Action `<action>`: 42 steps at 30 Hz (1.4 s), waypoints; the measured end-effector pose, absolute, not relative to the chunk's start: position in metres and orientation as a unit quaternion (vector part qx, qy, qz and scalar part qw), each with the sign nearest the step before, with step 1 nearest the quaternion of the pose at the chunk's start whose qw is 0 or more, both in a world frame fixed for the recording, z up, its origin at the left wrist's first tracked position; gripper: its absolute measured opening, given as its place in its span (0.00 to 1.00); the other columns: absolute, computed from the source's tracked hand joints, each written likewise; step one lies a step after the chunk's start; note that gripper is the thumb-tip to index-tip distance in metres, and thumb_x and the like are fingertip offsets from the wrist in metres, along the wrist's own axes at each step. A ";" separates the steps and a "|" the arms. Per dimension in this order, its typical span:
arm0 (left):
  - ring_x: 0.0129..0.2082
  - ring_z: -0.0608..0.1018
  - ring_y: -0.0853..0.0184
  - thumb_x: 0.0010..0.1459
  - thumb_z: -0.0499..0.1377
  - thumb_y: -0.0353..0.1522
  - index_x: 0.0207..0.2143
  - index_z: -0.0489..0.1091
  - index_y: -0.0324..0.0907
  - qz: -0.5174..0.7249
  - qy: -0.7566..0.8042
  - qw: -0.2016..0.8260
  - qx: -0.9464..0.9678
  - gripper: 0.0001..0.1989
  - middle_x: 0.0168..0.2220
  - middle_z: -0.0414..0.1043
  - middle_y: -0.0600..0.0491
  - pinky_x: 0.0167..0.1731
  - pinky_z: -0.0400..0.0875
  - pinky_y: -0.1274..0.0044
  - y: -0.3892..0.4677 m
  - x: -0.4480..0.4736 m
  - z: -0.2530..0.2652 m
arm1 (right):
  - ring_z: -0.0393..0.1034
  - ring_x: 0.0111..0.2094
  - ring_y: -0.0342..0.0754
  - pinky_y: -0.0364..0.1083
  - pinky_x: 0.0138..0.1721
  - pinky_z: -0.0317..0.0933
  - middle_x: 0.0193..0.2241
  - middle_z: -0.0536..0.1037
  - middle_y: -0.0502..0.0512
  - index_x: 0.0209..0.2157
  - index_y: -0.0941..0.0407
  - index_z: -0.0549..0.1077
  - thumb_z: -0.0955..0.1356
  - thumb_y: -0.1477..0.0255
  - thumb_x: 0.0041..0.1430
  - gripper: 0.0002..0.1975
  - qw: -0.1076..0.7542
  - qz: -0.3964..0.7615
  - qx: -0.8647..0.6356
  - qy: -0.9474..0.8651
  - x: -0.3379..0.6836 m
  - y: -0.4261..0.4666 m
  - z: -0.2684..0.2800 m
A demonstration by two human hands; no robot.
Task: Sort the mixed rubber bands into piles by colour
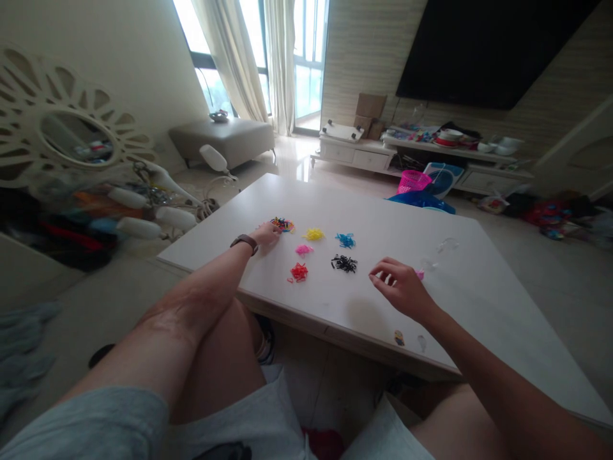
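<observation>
My left hand (268, 234), with a dark band at its wrist, reaches to a mixed pile of small colourful rubber bands (283, 224). Its fingers are bent together at the pile's near edge; what they pinch is too small to tell. Over the table, right of the black bands (345, 264), hovers my right hand (401, 284). Its fingers are loosely curled, with a gap to the thumb, and nothing shows in them. Single-colour heaps lie between the hands: yellow bands (313, 234), blue bands (345, 240), pink bands (303, 250) and red bands (299, 273).
The white table (460, 313) carries a pink item (420, 275) partly behind my right hand, clear plastic pieces (447, 244) and a small yellow-and-blue figure (399, 337) near its front edge. A floor lamp (177, 218) lies left; a pink basket (413, 182) stands beyond.
</observation>
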State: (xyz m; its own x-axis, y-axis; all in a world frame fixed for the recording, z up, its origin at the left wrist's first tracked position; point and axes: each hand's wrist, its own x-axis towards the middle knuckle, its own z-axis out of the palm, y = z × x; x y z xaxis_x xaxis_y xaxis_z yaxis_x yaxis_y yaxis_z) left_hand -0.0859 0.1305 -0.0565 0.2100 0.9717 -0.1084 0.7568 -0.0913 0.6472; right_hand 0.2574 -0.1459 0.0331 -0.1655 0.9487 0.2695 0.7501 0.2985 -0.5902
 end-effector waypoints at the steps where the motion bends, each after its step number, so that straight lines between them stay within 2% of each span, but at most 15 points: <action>1: 0.32 0.78 0.63 0.41 0.67 0.30 0.32 0.81 0.40 0.170 0.606 0.300 0.717 0.11 0.25 0.76 0.53 0.36 0.72 0.79 0.132 -0.087 -0.057 | 0.71 0.29 0.44 0.44 0.29 0.64 0.34 0.75 0.53 0.31 0.55 0.76 0.67 0.73 0.61 0.06 0.302 0.163 -0.569 -0.747 0.257 -0.146 0.033; 6: 0.34 0.79 0.62 0.41 0.67 0.28 0.30 0.81 0.40 0.155 0.624 0.283 0.712 0.10 0.30 0.80 0.51 0.35 0.72 0.79 0.139 -0.094 -0.055 | 0.71 0.28 0.43 0.44 0.29 0.64 0.35 0.75 0.52 0.31 0.55 0.75 0.67 0.73 0.61 0.06 0.295 0.165 -0.570 -0.749 0.257 -0.146 0.032; 11: 0.39 0.80 0.61 0.48 0.65 0.30 0.35 0.81 0.36 0.184 0.637 0.254 0.704 0.11 0.37 0.81 0.45 0.38 0.71 0.78 0.138 -0.097 -0.052 | 0.71 0.29 0.43 0.44 0.30 0.64 0.34 0.75 0.53 0.31 0.55 0.75 0.67 0.73 0.61 0.06 0.290 0.164 -0.569 -0.752 0.259 -0.146 0.031; 14: 0.39 0.79 0.63 0.49 0.65 0.31 0.38 0.81 0.36 0.187 0.625 0.259 0.713 0.13 0.39 0.81 0.46 0.38 0.71 0.79 0.134 -0.092 -0.050 | 0.70 0.29 0.43 0.44 0.30 0.64 0.34 0.75 0.52 0.31 0.55 0.75 0.67 0.73 0.61 0.06 0.286 0.166 -0.569 -0.753 0.259 -0.147 0.031; 18: 0.37 0.79 0.64 0.46 0.66 0.28 0.39 0.82 0.39 0.172 0.607 0.270 0.727 0.15 0.35 0.81 0.50 0.37 0.71 0.79 0.131 -0.086 -0.051 | 0.70 0.29 0.43 0.44 0.31 0.63 0.34 0.75 0.52 0.30 0.55 0.74 0.67 0.73 0.62 0.06 0.279 0.167 -0.565 -0.759 0.258 -0.147 0.032; 27: 0.30 0.78 0.63 0.41 0.66 0.28 0.33 0.82 0.39 0.138 0.620 0.289 0.717 0.13 0.26 0.77 0.53 0.32 0.71 0.78 0.131 -0.087 -0.050 | 0.70 0.29 0.43 0.44 0.31 0.63 0.33 0.75 0.52 0.30 0.54 0.75 0.67 0.73 0.61 0.06 0.271 0.165 -0.562 -0.764 0.260 -0.149 0.032; 33: 0.31 0.77 0.65 0.44 0.67 0.29 0.30 0.81 0.38 0.179 0.637 0.268 0.700 0.07 0.28 0.79 0.51 0.33 0.69 0.79 0.128 -0.091 -0.040 | 0.70 0.29 0.43 0.44 0.31 0.63 0.33 0.75 0.52 0.30 0.55 0.75 0.66 0.72 0.61 0.06 0.271 0.166 -0.556 -0.768 0.260 -0.149 0.032; 42: 0.26 0.76 0.67 0.42 0.70 0.31 0.31 0.81 0.36 0.245 0.675 0.241 0.653 0.11 0.25 0.78 0.49 0.26 0.67 0.79 0.130 -0.098 -0.040 | 0.70 0.29 0.43 0.44 0.31 0.62 0.33 0.76 0.52 0.30 0.54 0.75 0.67 0.73 0.61 0.06 0.261 0.163 -0.561 -0.769 0.259 -0.149 0.032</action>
State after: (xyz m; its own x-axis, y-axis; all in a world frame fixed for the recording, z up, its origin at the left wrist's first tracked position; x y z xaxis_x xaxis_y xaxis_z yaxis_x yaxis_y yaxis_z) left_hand -0.0976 0.1299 -0.0400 -0.0317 0.9995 -0.0065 0.7635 0.0284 0.6452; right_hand 0.2588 -0.1486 0.0316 -0.2349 0.9472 0.2182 0.7773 0.3179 -0.5430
